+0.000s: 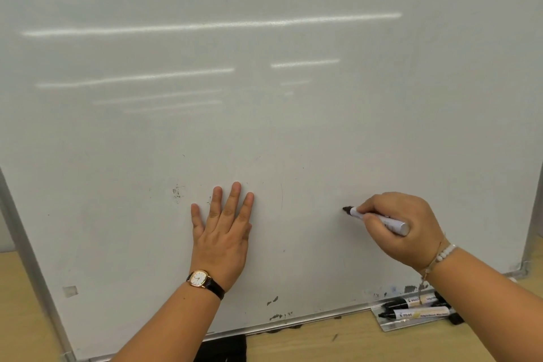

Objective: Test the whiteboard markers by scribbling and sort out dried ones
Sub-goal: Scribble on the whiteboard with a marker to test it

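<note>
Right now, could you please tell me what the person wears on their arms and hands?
No sleeves or gloves show. At the left hand: a watch with squarish gold case, white dial, black strap. At the right hand: a bracelet of white beads and a thin pale cord.

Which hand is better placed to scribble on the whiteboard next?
Right. The right hand grips the uncapped marker, its black tip close to the whiteboard. The left hand lies flat on it, holding nothing.
</note>
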A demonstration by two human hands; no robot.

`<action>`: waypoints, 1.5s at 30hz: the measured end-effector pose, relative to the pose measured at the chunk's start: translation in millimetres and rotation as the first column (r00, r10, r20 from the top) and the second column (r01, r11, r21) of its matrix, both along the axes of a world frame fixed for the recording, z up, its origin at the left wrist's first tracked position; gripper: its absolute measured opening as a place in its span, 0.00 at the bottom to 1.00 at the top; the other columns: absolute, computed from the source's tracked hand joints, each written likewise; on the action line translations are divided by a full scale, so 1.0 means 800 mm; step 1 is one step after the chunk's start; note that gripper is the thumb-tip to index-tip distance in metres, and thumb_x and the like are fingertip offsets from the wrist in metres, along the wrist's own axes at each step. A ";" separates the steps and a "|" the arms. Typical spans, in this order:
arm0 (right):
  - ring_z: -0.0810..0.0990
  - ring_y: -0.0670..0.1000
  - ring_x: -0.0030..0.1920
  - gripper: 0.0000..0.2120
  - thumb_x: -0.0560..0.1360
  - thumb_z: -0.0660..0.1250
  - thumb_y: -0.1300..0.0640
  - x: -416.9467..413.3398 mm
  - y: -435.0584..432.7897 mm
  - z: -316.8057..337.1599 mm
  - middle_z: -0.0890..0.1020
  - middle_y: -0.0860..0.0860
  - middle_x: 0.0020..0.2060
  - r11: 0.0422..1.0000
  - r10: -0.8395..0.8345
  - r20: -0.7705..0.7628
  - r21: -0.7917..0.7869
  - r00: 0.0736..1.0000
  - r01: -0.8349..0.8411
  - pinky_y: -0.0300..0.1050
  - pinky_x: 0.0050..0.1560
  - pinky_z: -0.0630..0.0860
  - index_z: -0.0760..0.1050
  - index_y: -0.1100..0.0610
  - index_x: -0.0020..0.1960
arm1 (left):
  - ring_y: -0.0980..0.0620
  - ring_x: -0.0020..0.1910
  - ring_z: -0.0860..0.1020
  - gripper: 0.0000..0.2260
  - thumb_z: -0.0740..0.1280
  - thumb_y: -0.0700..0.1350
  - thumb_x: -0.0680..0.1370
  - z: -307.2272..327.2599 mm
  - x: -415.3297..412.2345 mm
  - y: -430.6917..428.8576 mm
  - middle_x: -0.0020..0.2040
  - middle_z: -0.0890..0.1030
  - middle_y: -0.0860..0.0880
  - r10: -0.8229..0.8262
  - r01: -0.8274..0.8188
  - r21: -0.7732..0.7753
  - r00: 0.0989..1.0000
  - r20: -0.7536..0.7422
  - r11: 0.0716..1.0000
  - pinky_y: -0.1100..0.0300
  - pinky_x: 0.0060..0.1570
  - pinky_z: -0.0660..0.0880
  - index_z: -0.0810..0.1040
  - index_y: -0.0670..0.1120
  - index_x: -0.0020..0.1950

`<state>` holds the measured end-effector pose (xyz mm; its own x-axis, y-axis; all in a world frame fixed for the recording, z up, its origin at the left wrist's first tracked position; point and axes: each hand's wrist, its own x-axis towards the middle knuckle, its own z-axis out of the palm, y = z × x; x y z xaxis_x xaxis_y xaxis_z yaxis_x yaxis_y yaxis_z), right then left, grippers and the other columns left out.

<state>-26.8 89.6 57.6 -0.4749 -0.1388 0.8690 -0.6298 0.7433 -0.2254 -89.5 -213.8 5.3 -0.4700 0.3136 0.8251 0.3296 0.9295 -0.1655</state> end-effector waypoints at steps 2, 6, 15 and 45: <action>0.78 0.45 0.32 0.14 0.73 0.60 0.53 0.001 -0.007 0.001 0.82 0.47 0.33 0.999 0.008 -0.039 -0.049 0.999 -0.009 0.41 0.33 0.76 0.82 0.58 0.42 | 0.49 0.77 0.42 0.24 0.45 0.50 0.82 -0.001 0.000 0.000 0.78 0.43 0.54 -0.009 0.010 0.006 1.000 -0.008 1.000 0.42 0.71 0.38 0.44 0.55 0.78; 0.79 0.42 0.40 0.13 0.74 0.61 0.54 0.005 -0.024 -0.008 0.81 0.44 0.41 0.995 0.065 -0.016 -0.079 0.998 -0.066 0.35 0.42 0.76 0.82 0.58 0.48 | 0.49 0.77 0.42 0.22 0.43 0.51 0.83 -0.001 -0.001 0.000 0.78 0.43 0.55 -0.008 0.008 0.008 1.000 -0.008 1.000 0.42 0.71 0.38 0.45 0.55 0.78; 0.76 0.39 0.43 0.13 0.74 0.61 0.53 0.002 -0.061 -0.002 0.79 0.41 0.43 0.995 0.098 0.009 -0.004 0.995 -0.098 0.28 0.47 0.71 0.81 0.57 0.51 | 0.49 0.77 0.42 0.22 0.41 0.51 0.83 -0.001 -0.001 0.000 0.78 0.43 0.54 0.000 0.000 0.008 1.000 0.000 1.000 0.42 0.71 0.39 0.44 0.54 0.78; 0.77 0.45 0.39 0.10 0.74 0.63 0.51 0.004 -0.104 -0.048 0.82 0.43 0.42 0.956 0.126 0.038 0.262 0.991 -0.131 0.39 0.35 0.75 0.79 0.52 0.52 | 0.49 0.77 0.42 0.24 0.45 0.50 0.82 -0.003 -0.002 0.002 0.78 0.43 0.54 0.010 -0.010 0.009 1.000 -0.001 1.000 0.43 0.71 0.37 0.44 0.54 0.78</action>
